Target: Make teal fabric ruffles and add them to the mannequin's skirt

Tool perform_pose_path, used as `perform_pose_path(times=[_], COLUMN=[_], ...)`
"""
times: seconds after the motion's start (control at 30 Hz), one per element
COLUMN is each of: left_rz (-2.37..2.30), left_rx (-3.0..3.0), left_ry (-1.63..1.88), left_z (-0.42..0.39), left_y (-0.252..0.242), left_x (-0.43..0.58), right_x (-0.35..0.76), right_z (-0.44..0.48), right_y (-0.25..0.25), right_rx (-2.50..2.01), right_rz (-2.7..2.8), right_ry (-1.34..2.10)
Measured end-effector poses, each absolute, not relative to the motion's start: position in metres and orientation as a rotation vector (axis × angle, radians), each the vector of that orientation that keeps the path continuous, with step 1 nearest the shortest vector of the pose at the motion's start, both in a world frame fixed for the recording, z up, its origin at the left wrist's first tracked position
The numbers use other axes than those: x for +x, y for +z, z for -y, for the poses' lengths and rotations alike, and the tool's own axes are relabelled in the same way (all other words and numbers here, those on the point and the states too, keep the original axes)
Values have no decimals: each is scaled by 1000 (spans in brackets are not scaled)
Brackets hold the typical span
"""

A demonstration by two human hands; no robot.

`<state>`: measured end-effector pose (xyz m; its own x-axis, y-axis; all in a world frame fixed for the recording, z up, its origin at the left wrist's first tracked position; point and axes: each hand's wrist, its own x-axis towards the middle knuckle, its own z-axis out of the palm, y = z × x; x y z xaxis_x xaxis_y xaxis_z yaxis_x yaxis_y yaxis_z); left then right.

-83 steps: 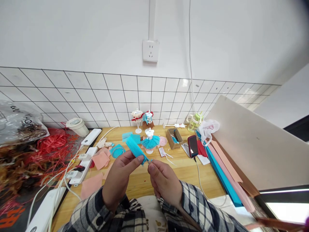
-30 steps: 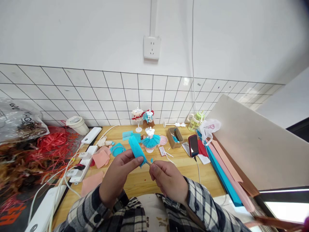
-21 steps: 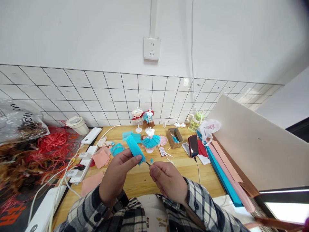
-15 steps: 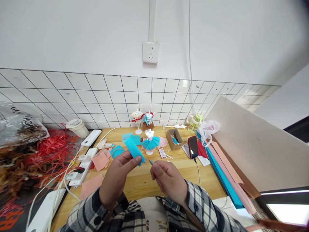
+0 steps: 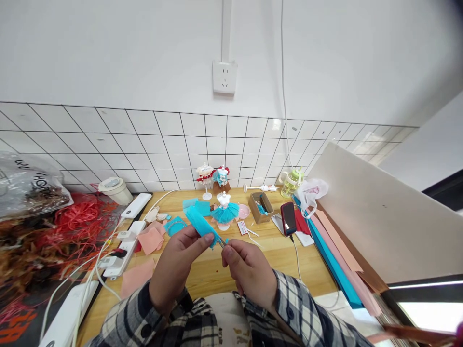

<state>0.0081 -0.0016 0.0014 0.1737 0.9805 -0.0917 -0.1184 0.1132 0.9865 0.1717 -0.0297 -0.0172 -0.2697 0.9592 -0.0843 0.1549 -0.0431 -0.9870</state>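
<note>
The blue strip [image 5: 197,220] is held above the middle of the surface [image 5: 206,275], slanting up and away from the left hand [image 5: 176,264], whose fingers and thumb are clamped on it near its frayed lower end. The right hand [image 5: 250,273] has its fingers closed around a slim metal tool [image 5: 222,243]. Half a second ago the tool's tip stood apart from the strip; now it reaches the frayed end, though whether it grips there cannot be told. Just beyond, the small dress form [image 5: 224,208] in a blue skirt stands upright as before. To its right, the cardboard box [image 5: 258,215] and the phone [image 5: 288,219] are unmoved.
</note>
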Motion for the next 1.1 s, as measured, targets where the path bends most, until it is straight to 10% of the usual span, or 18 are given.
perform_pose_path(times=[1.1], left_rz=[-1033], left_rx=[1033], left_ry=[1095], left_z=[0], left_y=[2], left_x=[8], right_x=[168], right_z=[29], right_y=[-23], right_rx=[-1166], right_rz=[1344], right_ry=[1586])
